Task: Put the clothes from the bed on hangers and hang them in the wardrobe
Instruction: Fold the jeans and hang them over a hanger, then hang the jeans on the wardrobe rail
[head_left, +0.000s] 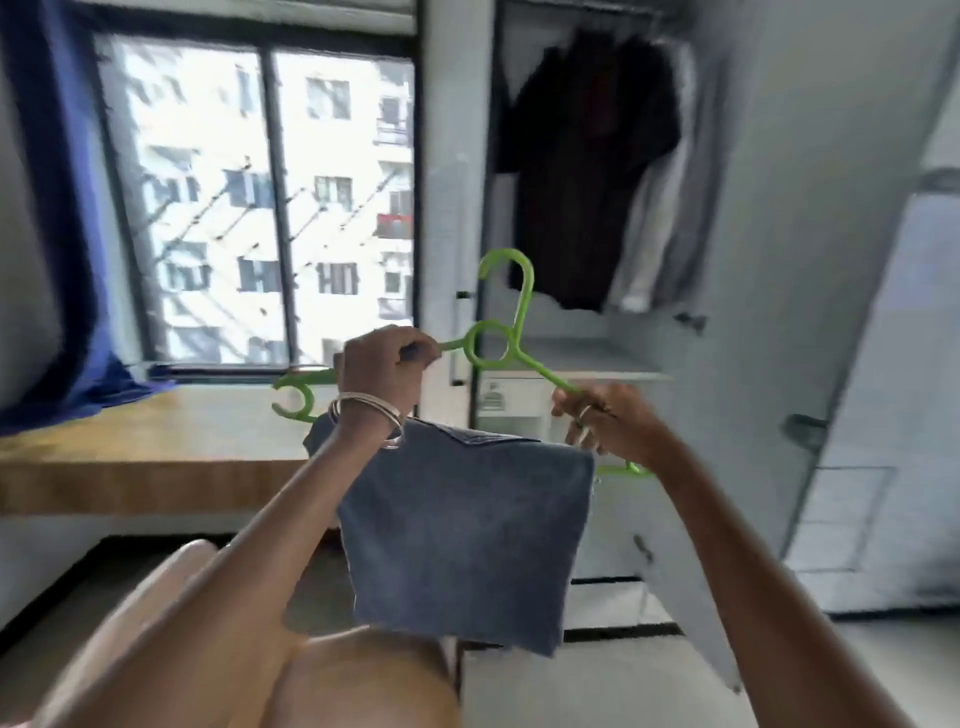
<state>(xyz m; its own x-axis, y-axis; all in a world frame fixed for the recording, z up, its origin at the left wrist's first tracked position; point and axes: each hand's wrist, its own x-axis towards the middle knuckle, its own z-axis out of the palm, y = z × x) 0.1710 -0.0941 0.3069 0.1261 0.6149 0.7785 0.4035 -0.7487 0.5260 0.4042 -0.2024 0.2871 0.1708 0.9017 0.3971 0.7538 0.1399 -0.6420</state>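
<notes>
A green plastic hanger (491, 345) is held up in front of the open wardrobe (748, 218). Folded blue jeans (462, 525) drape over its bottom bar and hang down. My left hand (382, 371) grips the hanger's left arm; bangles sit on that wrist. My right hand (605, 421) grips the right arm of the hanger near its end. The hook points up toward the wardrobe. Dark and light garments (592, 171) hang inside the wardrobe at the top. The bed is not in view.
A window (260, 202) with a blue curtain (57, 218) fills the left. A wooden ledge (150, 441) runs below it. The wardrobe door (883, 364) stands open on the right, with a shelf (576, 358) under the hung clothes.
</notes>
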